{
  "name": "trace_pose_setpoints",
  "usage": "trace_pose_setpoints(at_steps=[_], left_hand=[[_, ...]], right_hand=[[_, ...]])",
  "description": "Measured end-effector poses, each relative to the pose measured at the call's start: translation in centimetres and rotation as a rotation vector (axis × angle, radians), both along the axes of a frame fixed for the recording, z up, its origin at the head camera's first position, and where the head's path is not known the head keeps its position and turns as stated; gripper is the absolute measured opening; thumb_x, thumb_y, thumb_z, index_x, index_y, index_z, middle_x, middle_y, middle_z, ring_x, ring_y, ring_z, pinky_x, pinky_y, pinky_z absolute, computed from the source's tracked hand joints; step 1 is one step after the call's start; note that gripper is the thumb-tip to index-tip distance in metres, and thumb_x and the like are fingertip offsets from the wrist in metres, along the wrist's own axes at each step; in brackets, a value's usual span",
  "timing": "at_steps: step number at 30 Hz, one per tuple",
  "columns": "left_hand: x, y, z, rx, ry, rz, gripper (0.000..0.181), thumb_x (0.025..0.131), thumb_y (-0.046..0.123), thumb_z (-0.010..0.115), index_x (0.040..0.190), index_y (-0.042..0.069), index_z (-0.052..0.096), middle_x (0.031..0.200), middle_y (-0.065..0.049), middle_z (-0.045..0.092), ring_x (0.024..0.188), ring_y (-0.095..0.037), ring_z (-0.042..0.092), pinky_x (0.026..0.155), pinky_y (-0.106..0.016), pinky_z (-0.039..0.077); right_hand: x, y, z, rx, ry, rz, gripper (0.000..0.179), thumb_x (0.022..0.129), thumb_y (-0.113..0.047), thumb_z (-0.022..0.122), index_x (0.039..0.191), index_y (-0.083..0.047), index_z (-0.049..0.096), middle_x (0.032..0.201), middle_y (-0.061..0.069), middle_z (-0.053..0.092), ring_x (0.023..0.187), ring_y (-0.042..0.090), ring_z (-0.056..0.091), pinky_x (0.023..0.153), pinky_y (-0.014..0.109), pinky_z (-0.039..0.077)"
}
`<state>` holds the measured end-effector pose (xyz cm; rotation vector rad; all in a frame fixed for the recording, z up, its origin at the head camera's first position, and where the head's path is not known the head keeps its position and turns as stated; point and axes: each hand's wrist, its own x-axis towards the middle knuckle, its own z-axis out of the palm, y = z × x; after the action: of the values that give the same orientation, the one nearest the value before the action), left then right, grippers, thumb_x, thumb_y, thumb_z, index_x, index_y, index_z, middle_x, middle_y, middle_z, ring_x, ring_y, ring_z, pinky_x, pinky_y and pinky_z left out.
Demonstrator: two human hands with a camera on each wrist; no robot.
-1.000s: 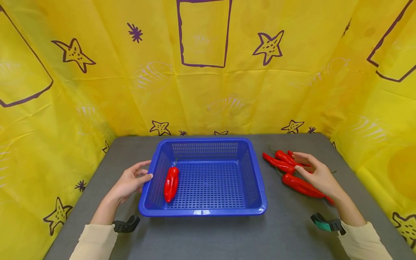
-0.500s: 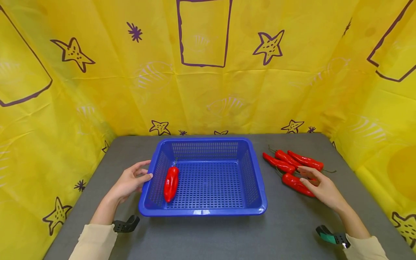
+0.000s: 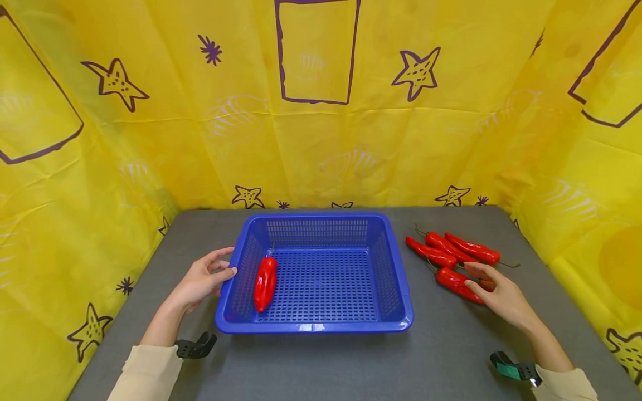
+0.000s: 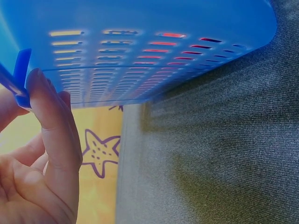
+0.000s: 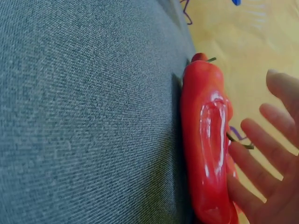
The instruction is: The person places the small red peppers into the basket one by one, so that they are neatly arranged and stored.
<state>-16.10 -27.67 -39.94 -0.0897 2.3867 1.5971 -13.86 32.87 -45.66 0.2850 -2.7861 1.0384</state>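
— Where is the nearest red pepper [image 3: 451, 279], please?
— On the bench [image 3: 351, 367], slanting; its stem points far left. The right grip [image 3: 505, 296] has fingers apart and hides its other end; touching, I cannot tell.
— And the left grip [image 3: 198, 281]?
— It is clamped on the blue basket [image 3: 313, 327]; another red pepper [image 3: 264, 285] lies inside, stem pointing away.

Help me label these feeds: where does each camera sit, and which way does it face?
Head: on the head, facing forward and down at basket and peppers; left hand, right hand and sleeves show.
Left wrist: on that wrist, facing basket's outer wall; left hand shows.
Right wrist: on that wrist, facing peppers and table; right hand shows.
Head and left wrist share basket and left hand.
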Motion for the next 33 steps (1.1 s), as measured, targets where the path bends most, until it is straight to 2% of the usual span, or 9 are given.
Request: trace_pose_setpoints(at_steps=[2, 5, 8, 10, 12, 18, 20, 27, 33], left_hand=[[0.0, 0.0, 0.0, 0.003, 0.001, 0.0, 0.065, 0.088, 0.023, 0.062, 0.142, 0.01, 0.028, 0.111, -0.022, 0.053, 0.078, -0.024, 0.064, 0.065, -0.04, 0.056], [0.0, 0.0, 0.0, 0.005, 0.001, -0.001, 0.065, 0.088, 0.023, 0.062, 0.142, 0.01, 0.028, 0.11, -0.022, 0.053, 0.078, -0.024, 0.064, 0.065, -0.041, 0.056], [0.0, 0.0, 0.0, 0.005, 0.002, 0.0, 0.065, 0.088, 0.022, 0.062, 0.142, 0.01, 0.028, 0.11, -0.022, 0.053, 0.077, -0.024, 0.064, 0.065, -0.041, 0.056], [0.0, 0.0, 0.0, 0.004, 0.003, 0.0, 0.065, 0.088, 0.022, 0.062, 0.142, 0.01, 0.028, 0.11, -0.022, 0.053, 0.077, -0.024, 0.064, 0.065, -0.04, 0.056], [0.0, 0.0, 0.0, 0.003, 0.002, 0.001, 0.065, 0.088, 0.022, 0.062, 0.142, 0.01, 0.028, 0.11, -0.022, 0.053, 0.077, -0.024, 0.064, 0.064, -0.04, 0.056], [0.0, 0.0, -0.1, 0.0, -0.003, 0.004, 0.065, 0.089, 0.022, 0.061, 0.143, 0.011, 0.028, 0.11, -0.021, 0.053, 0.077, -0.024, 0.064, 0.064, -0.039, 0.056], [-0.1, 0.0, -0.1, -0.002, -0.005, 0.003, 0.065, 0.089, 0.022, 0.061, 0.143, 0.011, 0.027, 0.111, -0.021, 0.053, 0.078, -0.023, 0.064, 0.065, -0.039, 0.056], [-0.2, -0.1, -0.2, -0.001, -0.006, 0.001, 0.064, 0.089, 0.022, 0.061, 0.143, 0.011, 0.027, 0.112, -0.021, 0.053, 0.078, -0.023, 0.064, 0.065, -0.04, 0.056], [-0.2, 0.0, -0.2, 0.01, -0.008, -0.001, 0.064, 0.088, 0.023, 0.062, 0.142, 0.011, 0.029, 0.111, -0.022, 0.053, 0.078, -0.025, 0.064, 0.065, -0.04, 0.056]], right_hand=[[-0.1, -0.1, 0.1, 0.034, 0.006, -0.013, 0.044, 0.085, -0.024, 0.066, 0.125, -0.011, 0.054, 0.118, 0.016, 0.06, 0.097, 0.012, 0.061, 0.075, 0.004, 0.042], [-0.2, -0.2, 0.0, 0.095, 0.017, -0.022, 0.044, 0.084, -0.027, 0.068, 0.123, -0.012, 0.056, 0.116, 0.014, 0.061, 0.094, 0.031, 0.062, 0.074, 0.02, 0.049], [-0.4, -0.3, -0.3, 0.128, 0.029, -0.011, 0.044, 0.083, -0.027, 0.068, 0.121, -0.01, 0.057, 0.115, 0.015, 0.061, 0.096, 0.037, 0.059, 0.077, 0.044, 0.049], [-0.5, -0.4, -0.6, 0.135, 0.04, -0.001, 0.044, 0.082, -0.027, 0.069, 0.12, -0.008, 0.057, 0.115, 0.016, 0.06, 0.1, 0.038, 0.056, 0.079, 0.053, 0.045], [-0.6, -0.4, -1.0, 0.146, 0.063, 0.004, 0.044, 0.081, -0.026, 0.07, 0.119, -0.007, 0.058, 0.114, 0.016, 0.061, 0.1, 0.037, 0.055, 0.079, 0.052, 0.043], [-0.9, -0.4, -1.9, 0.178, 0.15, 0.016, 0.043, 0.077, -0.021, 0.074, 0.115, -0.005, 0.061, 0.107, 0.014, 0.064, 0.093, 0.033, 0.059, 0.075, 0.033, 0.042], [-0.9, -0.3, -2.0, 0.179, 0.16, 0.014, 0.042, 0.077, -0.02, 0.074, 0.114, -0.004, 0.061, 0.107, 0.014, 0.064, 0.093, 0.034, 0.059, 0.075, 0.035, 0.043], [-1.0, -0.5, -2.0, 0.191, 0.131, 0.01, 0.043, 0.077, -0.017, 0.073, 0.115, -0.001, 0.06, 0.106, 0.019, 0.063, 0.09, 0.038, 0.059, 0.075, 0.055, 0.046], [-1.0, -0.4, -2.1, 0.204, 0.118, 0.03, 0.043, 0.078, -0.018, 0.073, 0.116, -0.001, 0.06, 0.105, 0.018, 0.065, 0.091, 0.037, 0.06, 0.076, 0.053, 0.047]])
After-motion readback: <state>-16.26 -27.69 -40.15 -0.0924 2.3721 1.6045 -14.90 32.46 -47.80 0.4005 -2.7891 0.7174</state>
